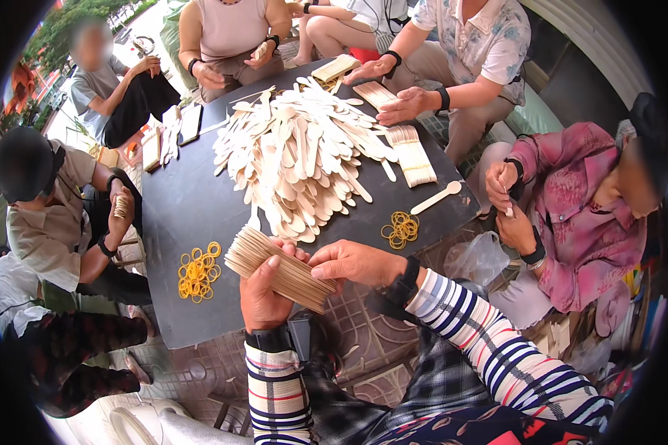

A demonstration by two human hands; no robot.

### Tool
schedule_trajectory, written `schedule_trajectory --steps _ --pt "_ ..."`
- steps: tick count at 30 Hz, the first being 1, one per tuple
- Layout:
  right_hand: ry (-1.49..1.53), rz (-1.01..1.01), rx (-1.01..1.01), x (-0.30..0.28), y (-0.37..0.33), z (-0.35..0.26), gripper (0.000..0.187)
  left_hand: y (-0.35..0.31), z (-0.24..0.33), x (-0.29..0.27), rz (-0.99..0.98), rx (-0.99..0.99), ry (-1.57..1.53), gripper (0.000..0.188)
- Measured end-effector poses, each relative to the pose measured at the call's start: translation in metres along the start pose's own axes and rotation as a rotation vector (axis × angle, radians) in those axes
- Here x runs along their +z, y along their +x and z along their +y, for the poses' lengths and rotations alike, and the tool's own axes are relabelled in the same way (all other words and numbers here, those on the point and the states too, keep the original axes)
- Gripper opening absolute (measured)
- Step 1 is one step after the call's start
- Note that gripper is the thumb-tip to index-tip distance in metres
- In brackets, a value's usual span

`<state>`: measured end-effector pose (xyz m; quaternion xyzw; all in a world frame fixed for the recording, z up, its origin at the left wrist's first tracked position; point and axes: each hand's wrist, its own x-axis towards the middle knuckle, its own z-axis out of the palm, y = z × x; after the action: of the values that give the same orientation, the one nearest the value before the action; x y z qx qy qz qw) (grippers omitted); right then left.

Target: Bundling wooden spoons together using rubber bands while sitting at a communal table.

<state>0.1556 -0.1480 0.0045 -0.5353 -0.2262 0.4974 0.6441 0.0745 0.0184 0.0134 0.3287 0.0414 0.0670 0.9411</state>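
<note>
A thick stack of wooden spoons [293,278] is held above the table's near edge, its flat edges side by side. My left hand [266,298] is wrapped around this stack from below, the thumb lying across it. From the right, my right hand [360,263] is closed at the stack's upper right side, thumb and fingers touching it; its fingertips are partly hidden. Just beyond lies a big loose heap of wooden spoons [297,148]. Yellow rubber bands [199,273] lie left of my hands, and a smaller pile of rubber bands [401,230] lies to the right.
A dark table [171,208] carries the heap, a single wooden spoon [436,198] and a banded spoon bundle [410,156] at the right. Several people sit around it; one in a pink shirt [571,215] is close on my right. A clear plastic bag [476,258] hangs beside the table.
</note>
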Motion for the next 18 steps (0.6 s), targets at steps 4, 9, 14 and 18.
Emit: schedule_trajectory --steps 4,9,14,18 --pt "-0.054 -0.046 -0.037 -0.001 0.003 0.002 0.031 0.001 0.002 0.003 -0.013 -0.027 0.029 0.032" --pt "-0.031 0.006 -0.013 0.001 0.006 0.003 0.029 -0.001 0.004 0.005 -0.007 -0.014 0.046 0.031" --pt "-0.011 0.009 -0.025 0.006 0.011 0.003 0.026 -0.001 0.007 0.002 0.008 0.002 0.001 0.030" --pt "-0.089 0.057 -0.088 0.008 0.021 0.006 0.027 -0.003 0.012 0.000 0.075 0.039 -0.032 0.026"
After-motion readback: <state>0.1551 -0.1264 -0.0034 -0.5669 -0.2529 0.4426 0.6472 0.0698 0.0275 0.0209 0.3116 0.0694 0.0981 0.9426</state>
